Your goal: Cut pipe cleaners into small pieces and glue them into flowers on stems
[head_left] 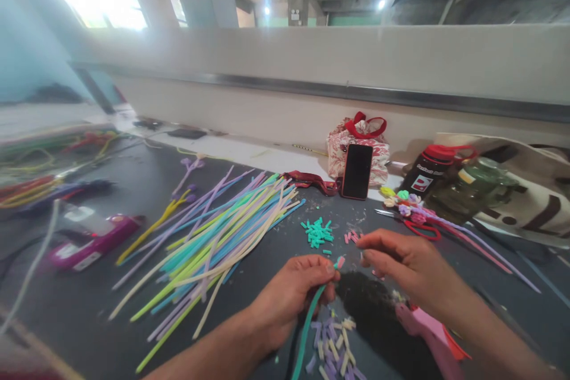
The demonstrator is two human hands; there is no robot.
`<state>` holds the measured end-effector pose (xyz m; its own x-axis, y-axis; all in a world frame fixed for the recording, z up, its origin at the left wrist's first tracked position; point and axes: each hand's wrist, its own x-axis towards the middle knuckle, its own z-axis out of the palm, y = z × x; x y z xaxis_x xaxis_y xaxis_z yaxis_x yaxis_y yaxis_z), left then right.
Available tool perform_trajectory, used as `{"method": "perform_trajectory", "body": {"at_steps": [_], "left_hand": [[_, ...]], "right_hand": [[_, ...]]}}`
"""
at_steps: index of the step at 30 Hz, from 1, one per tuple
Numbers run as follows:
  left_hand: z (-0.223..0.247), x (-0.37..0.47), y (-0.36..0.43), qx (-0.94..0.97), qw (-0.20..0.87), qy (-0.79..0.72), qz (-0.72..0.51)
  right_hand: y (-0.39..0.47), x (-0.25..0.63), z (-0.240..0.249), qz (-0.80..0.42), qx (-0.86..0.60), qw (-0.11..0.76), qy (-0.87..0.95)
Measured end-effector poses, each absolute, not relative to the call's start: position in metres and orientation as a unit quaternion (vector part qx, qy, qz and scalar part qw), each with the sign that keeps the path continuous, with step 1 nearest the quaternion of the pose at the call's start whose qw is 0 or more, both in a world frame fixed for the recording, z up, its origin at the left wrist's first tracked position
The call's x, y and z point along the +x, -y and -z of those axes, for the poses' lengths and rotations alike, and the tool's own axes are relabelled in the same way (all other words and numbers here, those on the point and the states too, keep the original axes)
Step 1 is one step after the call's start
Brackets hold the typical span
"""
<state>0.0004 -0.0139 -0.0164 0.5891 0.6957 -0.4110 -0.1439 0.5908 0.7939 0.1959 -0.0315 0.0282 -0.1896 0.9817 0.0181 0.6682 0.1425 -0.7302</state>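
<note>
Head view, only one. L hand [296, 286] grasping teal chenille stem [307, 322], pinched nr its tip btwn thumb & fingers; stem hangs twd lower edge, btwn body & dark tabletop [89, 312]. Pink-and-teal bit [339, 263] at tip, just above L thumb. R hand [407, 258] curled, thumb & index close together beside pink pcs [350, 237]; can't tell if anything's btwn them.

Risks (my read): tip bit could slip or twist out if L pinch slackens. Small pcs may scatter or mix if R wrist or hanging stem sweeps the lilac-and-cream pcs [332, 345] or teal pcs [317, 233]. Phone [357, 172] stands nr upright vs drawstring bag [336, 157]; a bump could tip it.

Counts: hands 2; held stem 1; phone 1; drawstring bag 1; red-handled scissors [385, 212] 1 pr; black red-lidded bottle [425, 175] 1; green jug [478, 190] 1; magenta device [98, 240] 1, type unclear. Pink pcs: a few, partly behind R fingers, no exact ct. Teal pcs & lilac-and-cream pcs: dozens apiece approx., overlapping. Stem bundle [227, 231], L side: too tangled to ct.
</note>
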Motion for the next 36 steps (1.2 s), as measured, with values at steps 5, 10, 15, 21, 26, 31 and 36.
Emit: {"method": "perform_trajectory", "body": {"at_steps": [5, 10, 15, 21, 26, 31, 36], "left_hand": [[0.010, -0.008, 0.006, 0.296, 0.864, -0.317, -0.255], [0.001, -0.018, -0.003, 0.282, 0.898, -0.237, -0.240], [0.001, -0.018, 0.000, 0.330, 0.908, -0.191, -0.172], [0.006, -0.013, 0.005, 0.334, 0.921, -0.166, -0.110], [0.008, -0.011, 0.006, 0.334, 0.920, -0.176, -0.101], [0.009, -0.011, 0.006, 0.328, 0.922, -0.180, -0.099], [0.012, -0.012, 0.006, 0.324, 0.925, -0.174, -0.097]], "right_hand": [[0.033, 0.188, -0.028, -0.309, -0.574, 0.254, 0.715], [0.033, 0.186, -0.023, -0.351, -0.574, 0.260, 0.692], [0.035, 0.180, -0.023, -0.394, -0.548, 0.287, 0.679], [0.039, 0.174, -0.030, -0.394, -0.490, 0.308, 0.714], [0.037, 0.172, -0.028, -0.390, -0.458, 0.314, 0.735], [0.035, 0.173, -0.023, -0.383, -0.449, 0.313, 0.744], [0.036, 0.173, -0.026, -0.372, -0.446, 0.304, 0.755]]}}
